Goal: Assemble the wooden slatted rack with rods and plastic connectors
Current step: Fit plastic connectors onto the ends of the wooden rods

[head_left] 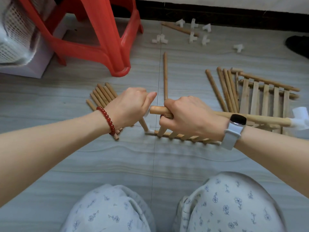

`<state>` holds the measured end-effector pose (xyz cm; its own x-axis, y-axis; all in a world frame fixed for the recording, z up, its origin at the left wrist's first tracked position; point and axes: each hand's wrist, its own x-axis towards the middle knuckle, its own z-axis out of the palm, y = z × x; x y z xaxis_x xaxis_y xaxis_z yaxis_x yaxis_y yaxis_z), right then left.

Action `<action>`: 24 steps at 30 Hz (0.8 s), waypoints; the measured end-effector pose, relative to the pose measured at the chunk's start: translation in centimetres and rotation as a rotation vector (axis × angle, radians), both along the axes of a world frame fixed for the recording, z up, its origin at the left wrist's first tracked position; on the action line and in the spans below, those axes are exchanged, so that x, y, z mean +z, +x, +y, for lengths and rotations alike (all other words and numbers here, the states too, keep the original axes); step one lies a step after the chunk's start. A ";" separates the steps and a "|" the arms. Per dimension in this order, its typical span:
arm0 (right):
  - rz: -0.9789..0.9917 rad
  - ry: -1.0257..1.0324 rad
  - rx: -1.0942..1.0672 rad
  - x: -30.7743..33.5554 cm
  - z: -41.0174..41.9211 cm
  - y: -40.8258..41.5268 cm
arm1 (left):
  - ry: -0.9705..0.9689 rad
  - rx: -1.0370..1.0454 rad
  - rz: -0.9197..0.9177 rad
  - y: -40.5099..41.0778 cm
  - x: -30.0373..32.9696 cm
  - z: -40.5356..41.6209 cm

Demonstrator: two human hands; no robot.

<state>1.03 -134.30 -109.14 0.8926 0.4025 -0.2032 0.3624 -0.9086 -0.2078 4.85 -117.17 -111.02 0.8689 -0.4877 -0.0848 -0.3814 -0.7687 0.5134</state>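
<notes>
the held rod [158, 110] lies with its long axis left to right, its round bare end pointing left; a white connector [300, 118] caps its far right end. it is pale, smooth wood. right hand [187, 117] has fingers curled tight round the rod. left hand [132, 106] is curled at the rod's left end; what it pinches cannot be told. below, on the floor [100, 158], stands a slatted panel [185, 136], blurred.
</notes>
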 end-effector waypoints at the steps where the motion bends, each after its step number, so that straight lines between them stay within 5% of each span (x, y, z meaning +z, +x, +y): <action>1: -0.010 -0.004 0.001 0.0 -0.1 0.1 | 0.006 -0.033 -0.013 0.2 0.0 0.0; 12: -0.029 -0.053 0.019 0.2 0.3 -0.4 | 0.060 -0.288 -0.094 0.9 0.8 0.5; 16: -0.011 -0.043 0.000 0.4 0.2 -0.6 | 0.291 0.035 -0.206 0.1 1.0 -0.2; 21: -0.033 -0.036 -0.016 0.2 0.4 0.0 | 0.525 0.437 0.011 -1.6 2.0 -0.9; 24: -0.017 -0.039 -0.029 0.4 0.5 0.5 | 0.407 0.548 0.122 -2.4 1.7 -2.5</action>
